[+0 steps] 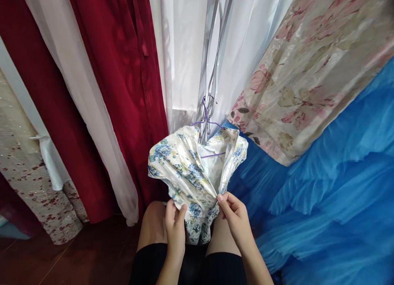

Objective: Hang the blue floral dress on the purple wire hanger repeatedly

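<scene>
Floral garment, white with blue blooms, short-sleeved, front parted in a V; on a purple hanger, shoulders over the hanger's two ends, hem above bare thighs. Left hand: forearm steep, thumb and fingers gripping the garment's side edge. Right hand: forearm slanting inward, fingertips pinching the front edge at the V's base. Behind: white drapery; to the right, blue ruffles.
</scene>
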The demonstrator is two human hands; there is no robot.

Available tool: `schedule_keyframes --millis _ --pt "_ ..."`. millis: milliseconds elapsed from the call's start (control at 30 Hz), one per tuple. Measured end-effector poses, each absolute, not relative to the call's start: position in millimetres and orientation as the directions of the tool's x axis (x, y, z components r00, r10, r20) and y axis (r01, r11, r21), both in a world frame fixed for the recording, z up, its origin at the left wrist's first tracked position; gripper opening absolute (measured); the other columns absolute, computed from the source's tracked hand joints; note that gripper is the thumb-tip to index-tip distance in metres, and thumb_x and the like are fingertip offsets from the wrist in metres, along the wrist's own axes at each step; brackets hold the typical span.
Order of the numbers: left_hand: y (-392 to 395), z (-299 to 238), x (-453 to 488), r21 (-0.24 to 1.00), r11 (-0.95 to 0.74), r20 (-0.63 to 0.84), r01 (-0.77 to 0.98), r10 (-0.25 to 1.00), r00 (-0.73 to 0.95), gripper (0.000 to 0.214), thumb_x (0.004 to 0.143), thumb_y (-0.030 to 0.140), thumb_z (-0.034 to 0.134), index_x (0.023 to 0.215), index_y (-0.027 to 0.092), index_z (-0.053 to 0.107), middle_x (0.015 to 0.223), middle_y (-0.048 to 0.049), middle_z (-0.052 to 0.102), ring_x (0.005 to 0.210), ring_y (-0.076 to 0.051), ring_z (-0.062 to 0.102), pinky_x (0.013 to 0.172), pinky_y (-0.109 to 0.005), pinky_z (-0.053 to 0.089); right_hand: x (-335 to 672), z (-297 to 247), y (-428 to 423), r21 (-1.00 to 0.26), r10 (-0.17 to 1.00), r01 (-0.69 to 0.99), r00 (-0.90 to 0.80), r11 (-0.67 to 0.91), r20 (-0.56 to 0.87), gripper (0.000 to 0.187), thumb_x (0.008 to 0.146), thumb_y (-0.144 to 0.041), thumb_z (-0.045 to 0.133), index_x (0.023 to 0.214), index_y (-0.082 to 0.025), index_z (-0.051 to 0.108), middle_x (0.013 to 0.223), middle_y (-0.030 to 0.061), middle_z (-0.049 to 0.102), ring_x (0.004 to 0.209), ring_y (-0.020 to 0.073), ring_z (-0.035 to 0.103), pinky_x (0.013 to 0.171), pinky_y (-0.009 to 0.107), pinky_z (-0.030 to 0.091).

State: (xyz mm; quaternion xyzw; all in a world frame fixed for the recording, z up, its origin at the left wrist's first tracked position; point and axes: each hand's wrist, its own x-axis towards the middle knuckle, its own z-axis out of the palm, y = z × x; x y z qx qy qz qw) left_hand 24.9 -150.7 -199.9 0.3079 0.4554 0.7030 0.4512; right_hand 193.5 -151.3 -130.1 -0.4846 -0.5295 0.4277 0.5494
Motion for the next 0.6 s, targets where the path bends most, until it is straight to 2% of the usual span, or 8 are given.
schedule_keyframes --millis 100,133,200,267,333,433,567,600 --pt "-159 -205 24 0.923 -0.385 0.305 0.018 0.701 -0.644 0.052 0.084 0.035 0.075 0.128 0.023 0.051 0.135 -0.0112 0.055 0.125 -0.027 0.054 0.106 -0.04 0.043 194 -137 -154 -0.987 0.983 0.048 0.091 0.154 0.158 0.046 0.092 -0.058 0.062 0.067 -0.022 0.049 0.054 -0.0053 0.041 0.051 0.012 0.035 0.051 0.027 0.027" --pt "-162 -204 25 0.901 -0.415 0.398 0.13 0.667 -0.631 0.049 0.086 0.033 0.074 0.128 0.024 0.051 0.134 -0.0112 0.053 0.124 -0.026 0.053 0.106 -0.039 0.043 192 -138 -154 -0.987 0.983 0.053 0.098 0.153 0.158 0.045 0.092 -0.058 0.063 0.067 -0.022 0.05 0.054 -0.0051 0.042 0.051 0.0121 0.035 0.051 0.027 0.027" --pt "-168 -198 30 0.845 -0.458 0.534 0.276 0.698 -0.477 0.04 0.089 0.029 0.069 0.125 0.023 0.053 0.128 -0.0112 0.055 0.121 -0.025 0.054 0.104 -0.039 0.043 187 -137 -156 -0.986 0.981 0.045 0.106 0.16 0.164 0.045 0.09 -0.058 0.064 0.067 -0.022 0.052 0.053 -0.0049 0.043 0.05 0.0119 0.035 0.05 0.027 0.026" --pt "-167 -190 37 0.808 -0.49 0.58 0.328 0.76 -0.293 0.037 0.091 0.027 0.067 0.124 0.022 0.053 0.124 -0.0115 0.057 0.118 -0.025 0.055 0.102 -0.039 0.044 179 -134 -158 -0.986 0.98 0.002 0.105 0.167 0.167 0.044 0.09 -0.057 0.066 0.067 -0.022 0.051 0.053 -0.0052 0.043 0.05 0.0113 0.034 0.05 0.027 0.025" --pt "-161 -181 45 0.789 -0.508 0.589 0.345 0.786 -0.19 0.039 0.091 0.026 0.067 0.126 0.021 0.051 0.124 -0.0127 0.057 0.118 -0.026 0.055 0.1 -0.039 0.045 170 -129 -160 -0.984 0.981 -0.049 0.102 0.17 0.165 0.043 0.089 -0.055 0.067 0.067 -0.022 0.051 0.053 -0.0055 0.042 0.05 0.0106 0.034 0.05 0.026 0.025" --pt "-147 -172 55 0.763 -0.54 0.616 0.355 0.774 -0.146 0.033 0.092 0.027 0.066 0.121 0.02 0.053 0.116 -0.0111 0.061 0.11 -0.024 0.059 0.095 -0.036 0.047 161 -124 -163 -0.98 0.979 -0.087 0.105 0.181 0.172 0.041 0.089 -0.053 0.067 0.068 -0.022 0.051 0.054 -0.0054 0.043 0.051 0.0106 0.035 0.052 0.026 0.028" --pt "-137 -168 62 0.713 -0.602 0.666 0.36 0.741 -0.082 0.005 0.096 0.025 0.06 0.098 0.02 0.058 0.092 -0.0032 0.062 0.087 -0.018 0.06 0.081 -0.028 0.047 160 -124 -164 -0.97 0.977 -0.139 0.106 0.197 0.183 0.04 0.087 -0.052 0.069 0.067 -0.022 0.051 0.054 -0.0052 0.045 0.051 0.0104 0.038 0.051 0.025 0.029" --pt "-137 -168 63 0.702 -0.613 0.676 0.362 0.734 -0.068 0.005 0.096 0.024 0.059 0.092 0.02 0.058 0.088 -0.0021 0.061 0.083 -0.017 0.059 0.078 -0.027 0.046 162 -125 -163 -0.967 0.977 -0.164 0.112 0.198 0.181 0.039 0.086 -0.051 0.07 0.068 -0.022 0.052 0.054 -0.0053 0.046 0.051 0.0102 0.038 0.051 0.024 0.03"
